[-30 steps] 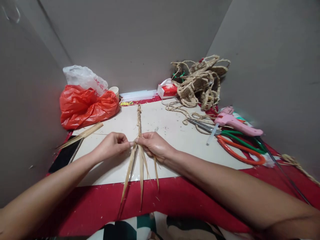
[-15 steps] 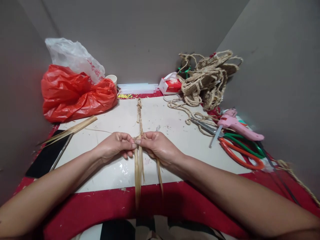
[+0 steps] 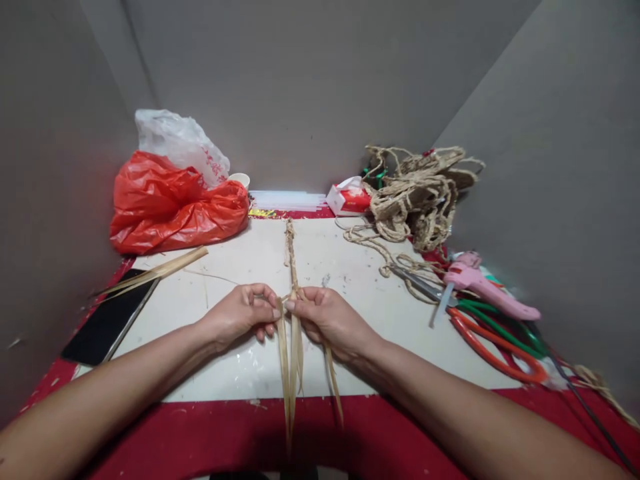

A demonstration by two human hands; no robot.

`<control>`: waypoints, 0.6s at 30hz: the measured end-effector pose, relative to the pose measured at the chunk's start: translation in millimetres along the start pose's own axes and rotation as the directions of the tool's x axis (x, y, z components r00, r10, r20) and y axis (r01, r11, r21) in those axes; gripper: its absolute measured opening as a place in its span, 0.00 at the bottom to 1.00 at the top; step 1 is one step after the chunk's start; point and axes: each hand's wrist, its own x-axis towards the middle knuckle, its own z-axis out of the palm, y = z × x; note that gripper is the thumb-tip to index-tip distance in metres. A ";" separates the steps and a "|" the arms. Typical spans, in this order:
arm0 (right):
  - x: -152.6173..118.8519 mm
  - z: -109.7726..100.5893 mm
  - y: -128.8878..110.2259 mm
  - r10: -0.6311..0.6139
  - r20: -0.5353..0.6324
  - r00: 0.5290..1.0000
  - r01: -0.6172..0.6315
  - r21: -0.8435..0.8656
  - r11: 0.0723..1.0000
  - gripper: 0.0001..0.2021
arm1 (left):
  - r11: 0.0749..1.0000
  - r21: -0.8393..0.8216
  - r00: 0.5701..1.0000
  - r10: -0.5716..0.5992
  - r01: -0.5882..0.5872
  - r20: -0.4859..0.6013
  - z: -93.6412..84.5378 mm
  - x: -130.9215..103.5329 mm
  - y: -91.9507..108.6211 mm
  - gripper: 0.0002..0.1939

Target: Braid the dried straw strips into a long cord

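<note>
A thin plaited cord of dried leaf [image 3: 292, 257] runs straight away from me over the white board [image 3: 240, 267]. At its near end, loose dried leaf strips [image 3: 293, 360] hang down past the board's front edge. My left hand [image 3: 250, 312] pinches one strip between thumb and forefinger, its other fingers curled. Close beside it, my right hand [image 3: 325, 313] is closed on the strips at the cord's near end, thumb on top. Another strip [image 3: 333, 380] trails from under the right palm. The exact crossing of the strips is partly hidden by my fingers.
Dried leaf pieces [image 3: 175, 267] lie across a phone [image 3: 107, 320] at left. Behind are a red plastic bag [image 3: 175, 210], a paper cup [image 3: 240, 179], clear sticks [image 3: 287, 200] and a tissue pack [image 3: 350, 197]. At right are coiled rope [image 3: 420, 193], a pink glue gun [image 3: 480, 287] and orange-handled scissors [image 3: 495, 350].
My view has shifted, so everything sits lower and mostly further right. My hands have parted slightly, and the left-hand strip now hangs apart from the middle ones.
</note>
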 end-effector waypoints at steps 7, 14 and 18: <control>0.9 -2.0 0.7 0.048 0.002 0.999 -0.048 0.003 0.999 0.12 | 0.999 -0.041 0.999 -0.019 0.021 0.048 -3.0 0.3 3.1 0.15; 0.8 -6.0 -3.7 0.077 0.065 0.995 -0.081 0.056 0.995 0.14 | 0.999 -0.010 0.997 -0.040 0.041 0.072 1.4 1.2 5.9 0.15; 0.7 -6.6 -1.9 0.061 0.062 0.996 -0.064 0.042 0.997 0.13 | 0.999 0.004 0.995 -0.044 0.044 0.089 1.5 0.8 6.4 0.13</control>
